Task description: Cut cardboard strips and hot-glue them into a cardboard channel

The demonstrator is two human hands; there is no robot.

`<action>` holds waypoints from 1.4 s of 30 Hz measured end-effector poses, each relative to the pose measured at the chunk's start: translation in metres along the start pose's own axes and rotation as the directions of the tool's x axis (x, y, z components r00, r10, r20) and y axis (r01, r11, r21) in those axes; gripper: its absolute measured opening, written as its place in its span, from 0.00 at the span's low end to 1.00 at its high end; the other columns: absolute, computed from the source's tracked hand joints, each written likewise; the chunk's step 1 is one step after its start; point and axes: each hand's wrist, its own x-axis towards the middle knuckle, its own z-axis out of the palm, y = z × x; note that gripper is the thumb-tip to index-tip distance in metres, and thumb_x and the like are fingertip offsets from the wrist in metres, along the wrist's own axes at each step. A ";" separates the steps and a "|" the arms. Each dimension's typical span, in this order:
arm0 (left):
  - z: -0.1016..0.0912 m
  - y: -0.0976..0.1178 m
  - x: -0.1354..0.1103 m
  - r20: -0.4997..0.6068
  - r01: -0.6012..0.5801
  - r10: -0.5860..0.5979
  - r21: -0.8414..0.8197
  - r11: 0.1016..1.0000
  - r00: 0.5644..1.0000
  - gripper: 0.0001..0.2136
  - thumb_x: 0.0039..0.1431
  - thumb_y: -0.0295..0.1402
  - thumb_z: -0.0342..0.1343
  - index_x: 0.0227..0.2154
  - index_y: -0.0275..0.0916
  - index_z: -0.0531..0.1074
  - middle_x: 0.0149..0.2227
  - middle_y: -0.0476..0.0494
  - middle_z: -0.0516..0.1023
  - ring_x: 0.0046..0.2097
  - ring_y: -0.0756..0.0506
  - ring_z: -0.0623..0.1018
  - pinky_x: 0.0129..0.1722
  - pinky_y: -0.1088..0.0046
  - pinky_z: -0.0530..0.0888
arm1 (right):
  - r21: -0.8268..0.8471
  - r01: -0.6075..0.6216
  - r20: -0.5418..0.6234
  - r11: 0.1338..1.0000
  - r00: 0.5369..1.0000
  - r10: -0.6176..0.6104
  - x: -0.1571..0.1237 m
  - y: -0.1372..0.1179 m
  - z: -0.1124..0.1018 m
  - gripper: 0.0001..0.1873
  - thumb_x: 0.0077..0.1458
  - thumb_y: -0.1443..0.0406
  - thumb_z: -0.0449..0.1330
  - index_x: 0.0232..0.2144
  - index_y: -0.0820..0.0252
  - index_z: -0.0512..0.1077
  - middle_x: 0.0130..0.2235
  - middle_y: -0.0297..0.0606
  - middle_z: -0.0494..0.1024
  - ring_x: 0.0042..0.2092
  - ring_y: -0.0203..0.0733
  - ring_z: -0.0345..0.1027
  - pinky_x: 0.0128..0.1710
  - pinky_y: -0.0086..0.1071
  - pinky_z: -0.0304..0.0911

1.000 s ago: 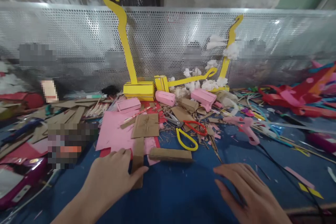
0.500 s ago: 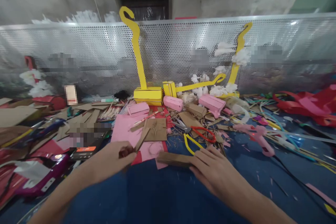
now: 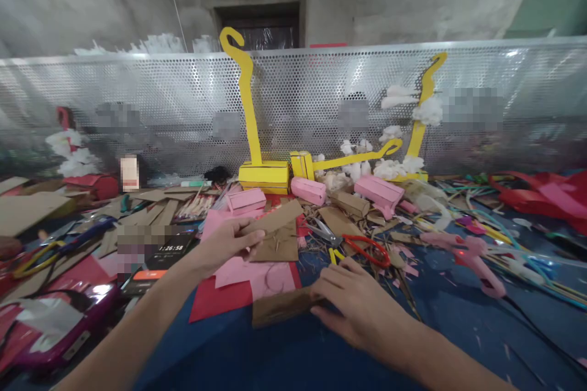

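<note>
My left hand (image 3: 233, 243) pinches a flat cardboard strip (image 3: 279, 218), which slants up to the right above a square cardboard piece (image 3: 284, 243). Lower down, a longer folded cardboard piece (image 3: 280, 306) has its right end in the fingers of my right hand (image 3: 351, 298). Its left part lies over pink paper (image 3: 275, 275) and red paper (image 3: 215, 302) on the blue table. Just beyond my right hand are yellow handles (image 3: 336, 255), partly covered by it, and scissors (image 3: 367, 248) with red handles.
A pink glue gun (image 3: 472, 256) with a black cord lies at right. Behind stand yellow hooked cardboard shapes (image 3: 250, 116) and pink boxes (image 3: 378, 192) before a perforated metal screen (image 3: 298, 85). A phone (image 3: 172, 248) and a purple case (image 3: 68, 324) are at left.
The left hand has moved up and right, swinging its strip from steep to a flatter slant. The right hand's cardboard has shifted left and lower. The view has tilted up slightly.
</note>
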 end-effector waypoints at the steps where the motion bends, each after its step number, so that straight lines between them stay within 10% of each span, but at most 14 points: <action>1: 0.002 -0.001 0.002 0.002 -0.019 0.019 0.033 0.999 1.000 0.19 0.62 0.50 0.60 0.32 0.37 0.70 0.26 0.50 0.72 0.26 0.51 0.70 0.28 0.73 0.67 | 0.052 -0.053 -0.038 0.997 0.998 0.055 0.003 0.003 -0.003 0.03 0.64 0.67 0.61 0.39 0.54 0.71 0.38 0.32 0.78 0.39 0.43 0.73 0.44 0.38 0.60; 5: 0.010 -0.002 -0.003 0.001 -0.075 0.076 0.208 0.975 0.997 0.20 0.68 0.50 0.51 0.31 0.38 0.71 0.30 0.47 0.75 0.30 0.48 0.72 0.30 0.72 0.69 | 0.185 -0.235 -0.236 0.954 0.932 0.276 0.011 0.011 -0.017 0.05 0.66 0.67 0.56 0.44 0.55 0.70 0.39 0.37 0.76 0.40 0.44 0.71 0.40 0.37 0.62; 10: 0.017 -0.002 -0.013 -0.043 -0.164 0.218 0.524 0.836 0.975 0.16 0.71 0.42 0.46 0.39 0.39 0.75 0.41 0.43 0.80 0.45 0.41 0.76 0.46 0.67 0.71 | 0.092 0.016 -0.130 0.996 0.992 -0.004 0.013 0.002 -0.012 0.03 0.66 0.65 0.59 0.42 0.54 0.71 0.37 0.34 0.77 0.39 0.44 0.71 0.44 0.39 0.59; 19: 0.020 -0.013 -0.012 0.050 -0.138 0.129 0.416 0.899 0.990 0.19 0.69 0.40 0.49 0.27 0.38 0.78 0.29 0.48 0.78 0.32 0.46 0.72 0.33 0.72 0.65 | -0.111 0.175 -0.061 0.978 0.981 -0.183 -0.004 -0.002 0.013 0.08 0.70 0.68 0.53 0.43 0.57 0.72 0.34 0.32 0.77 0.35 0.42 0.68 0.46 0.41 0.53; 42: 0.039 -0.023 -0.019 -0.011 0.042 -0.042 0.436 0.899 0.999 0.10 0.61 0.39 0.60 0.40 0.46 0.85 0.29 0.51 0.82 0.31 0.49 0.74 0.32 0.75 0.69 | -0.062 0.216 -0.142 0.974 0.964 -0.223 -0.011 -0.004 0.019 0.15 0.71 0.73 0.49 0.44 0.66 0.76 0.30 0.35 0.77 0.32 0.39 0.66 0.48 0.41 0.53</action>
